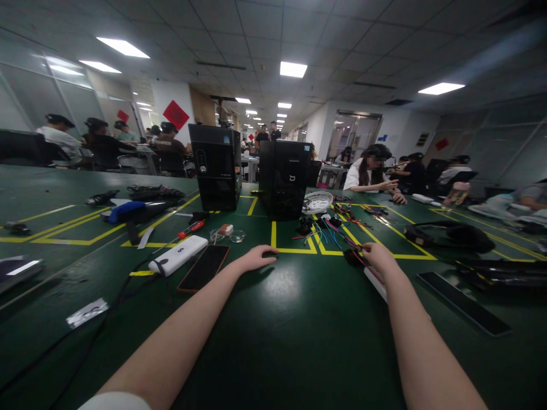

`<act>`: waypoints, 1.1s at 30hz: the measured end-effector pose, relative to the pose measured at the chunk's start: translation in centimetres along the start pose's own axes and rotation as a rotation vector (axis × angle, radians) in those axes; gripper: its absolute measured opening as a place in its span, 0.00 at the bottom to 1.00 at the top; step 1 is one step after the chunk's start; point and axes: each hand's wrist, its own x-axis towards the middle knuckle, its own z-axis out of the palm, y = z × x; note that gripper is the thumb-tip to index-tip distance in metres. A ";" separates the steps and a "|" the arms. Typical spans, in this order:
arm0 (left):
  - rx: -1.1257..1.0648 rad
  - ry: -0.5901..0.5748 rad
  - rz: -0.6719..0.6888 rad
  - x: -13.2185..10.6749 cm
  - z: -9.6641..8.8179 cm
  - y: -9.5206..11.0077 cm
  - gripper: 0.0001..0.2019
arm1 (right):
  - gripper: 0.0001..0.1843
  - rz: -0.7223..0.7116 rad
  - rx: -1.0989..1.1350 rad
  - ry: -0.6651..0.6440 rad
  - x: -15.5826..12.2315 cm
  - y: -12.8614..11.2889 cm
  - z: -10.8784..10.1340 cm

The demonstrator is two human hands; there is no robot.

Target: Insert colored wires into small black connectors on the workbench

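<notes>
My left hand (257, 258) rests on the green table (273, 336) with its fingers stretched and nothing in them. Beside its wrist lies a dark phone (205, 267) with an orange-brown edge. My right hand (379, 261) is closed, its fingertips pinching thin red and black wires (364, 261). A small black piece (352, 257) sits at the wires' end. Partly hidden under that hand is a white strip (375, 285). Beyond it, a tangle of blue, red and black wires (327, 229) spreads over the yellow tape lines.
Two black computer towers (216, 171) (285, 179) stand ahead. A white basket (318, 201) is behind the wires. On the left are a white power bank (179, 254), a red screwdriver (191, 229) and glasses (235, 236). A dark slab (464, 303) lies right; a person (371, 171) sits across.
</notes>
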 end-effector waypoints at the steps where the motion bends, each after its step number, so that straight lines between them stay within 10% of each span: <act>1: 0.005 0.002 -0.001 0.0 0.0 0.1 0.19 | 0.18 0.004 -0.010 -0.001 0.0 0.2 -0.1; 33: 0.029 0.024 0.036 0.3 0.5 -1.0 0.18 | 0.16 0.001 -0.152 -0.262 -0.9 -2.6 -1.5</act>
